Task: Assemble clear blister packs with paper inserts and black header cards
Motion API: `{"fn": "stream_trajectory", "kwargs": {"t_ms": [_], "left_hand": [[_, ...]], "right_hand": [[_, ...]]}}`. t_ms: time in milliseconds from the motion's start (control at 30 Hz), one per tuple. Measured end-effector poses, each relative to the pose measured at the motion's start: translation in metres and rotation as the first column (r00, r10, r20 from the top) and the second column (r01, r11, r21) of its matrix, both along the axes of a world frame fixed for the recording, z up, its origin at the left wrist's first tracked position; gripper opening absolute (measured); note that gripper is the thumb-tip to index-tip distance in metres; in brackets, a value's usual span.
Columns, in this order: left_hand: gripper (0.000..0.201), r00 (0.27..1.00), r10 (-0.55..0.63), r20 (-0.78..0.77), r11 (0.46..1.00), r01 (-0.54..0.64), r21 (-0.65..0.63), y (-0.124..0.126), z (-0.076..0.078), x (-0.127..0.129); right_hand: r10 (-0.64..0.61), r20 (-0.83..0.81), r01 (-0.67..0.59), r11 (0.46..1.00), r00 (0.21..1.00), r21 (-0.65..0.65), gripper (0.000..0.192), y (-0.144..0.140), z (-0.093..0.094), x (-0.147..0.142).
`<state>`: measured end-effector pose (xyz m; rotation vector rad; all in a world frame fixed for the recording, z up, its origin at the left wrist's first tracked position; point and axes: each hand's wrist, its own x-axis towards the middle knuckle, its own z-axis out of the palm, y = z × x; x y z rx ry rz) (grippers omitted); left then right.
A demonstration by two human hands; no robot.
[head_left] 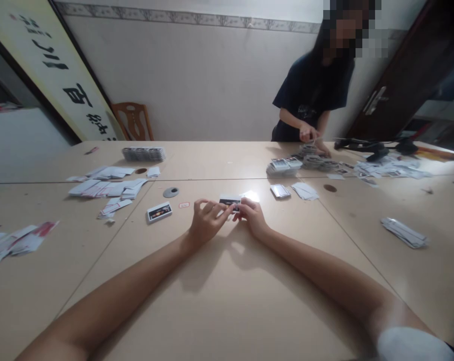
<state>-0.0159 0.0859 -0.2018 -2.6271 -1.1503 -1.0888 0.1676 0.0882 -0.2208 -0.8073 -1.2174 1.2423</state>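
Just beyond the middle of the table, my two hands meet at a small flat printed card or thin box [227, 199], dark with a white edge. My left hand [209, 219] has its fingers bent, with the fingertips on the near face of this piece. My right hand [254, 216] grips its right end between thumb and fingers. The fingertips partly hide it. Left of my left hand lies a similar small stack of printed cards [159, 213], dark picture up. A small red-edged label [184, 205] sits between that stack and my left hand.
White paper strips [106, 188] lie at left, with a row of card stacks [143, 154] behind. A small pack [280, 191] and more stacks [283, 165] sit right. Across the table, a person in a dark shirt [313, 85] handles stacks. A folded bundle [404, 232] lies far right.
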Motion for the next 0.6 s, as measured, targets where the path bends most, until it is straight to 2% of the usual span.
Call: {"fn": "stream_trajectory", "kwargs": {"t_ms": [133, 267, 333, 400, 500, 600], "left_hand": [[0.020, 0.992, 0.051, 0.114, 0.996, -0.043, -0.074, 0.005, -0.005, 0.001], [0.028, 0.956, 0.114, 0.269, 0.980, -0.064, -0.188, 0.009, -0.006, -0.001], [0.035, 0.921, 0.149, 0.359, 0.963, -0.053, -0.263, 0.010, -0.008, 0.000], [0.041, 0.885, 0.164, 0.435, 0.936, -0.001, -0.352, 0.010, -0.010, 0.002], [0.047, 0.843, 0.142, 0.519, 0.873, 0.141, -0.467, 0.008, -0.013, 0.006], [0.048, 0.808, 0.102, 0.580, 0.827, 0.255, -0.501, 0.006, -0.014, 0.009]], "right_hand": [[-0.025, -0.036, 0.023, 0.999, 0.999, -0.044, 0.021, 0.005, -0.001, 0.002], [0.014, -0.035, -0.017, 0.996, 0.999, -0.087, 0.019, 0.005, -0.001, 0.001], [0.032, -0.030, -0.035, 0.994, 0.999, -0.108, 0.024, 0.005, -0.002, 0.001], [0.053, -0.022, -0.055, 0.992, 0.998, -0.115, 0.031, 0.005, -0.002, 0.001], [0.108, 0.011, -0.106, 0.989, 0.994, -0.105, 0.033, 0.004, -0.002, 0.001], [0.200, 0.034, -0.196, 0.977, 0.979, -0.083, 0.037, 0.003, 0.000, 0.001]]}}
